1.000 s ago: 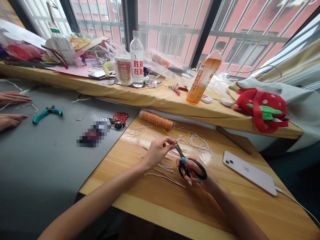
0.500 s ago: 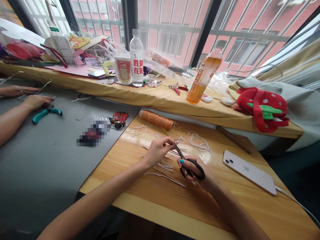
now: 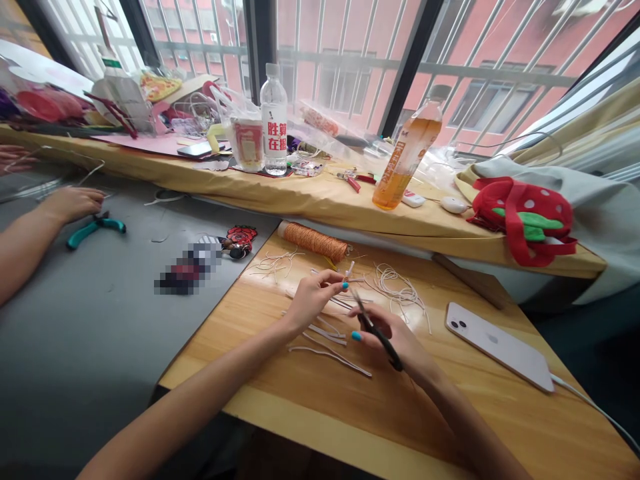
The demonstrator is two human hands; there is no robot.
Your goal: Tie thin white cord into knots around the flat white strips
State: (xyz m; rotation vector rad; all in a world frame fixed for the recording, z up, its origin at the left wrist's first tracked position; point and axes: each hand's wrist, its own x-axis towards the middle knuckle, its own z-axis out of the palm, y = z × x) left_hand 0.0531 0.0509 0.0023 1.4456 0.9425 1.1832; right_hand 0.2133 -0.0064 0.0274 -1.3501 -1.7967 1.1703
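Left hand [image 3: 316,301] pinched small white piece [image 3: 350,269], center frame; right hand [image 3: 400,339] gripped scissors [image 3: 380,337], fingers curled. White strips [image 3: 329,335] lay cut, apparently; held piece seemed unfinished.

The spool [image 3: 315,241] lies behind the cords [image 3: 328,334], the phone [image 3: 500,345] right of the scissors [image 3: 385,345].

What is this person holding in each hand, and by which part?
The right hand holds scissors by the black handles. The left hand pinches white cord; exactly where along it is unclear.
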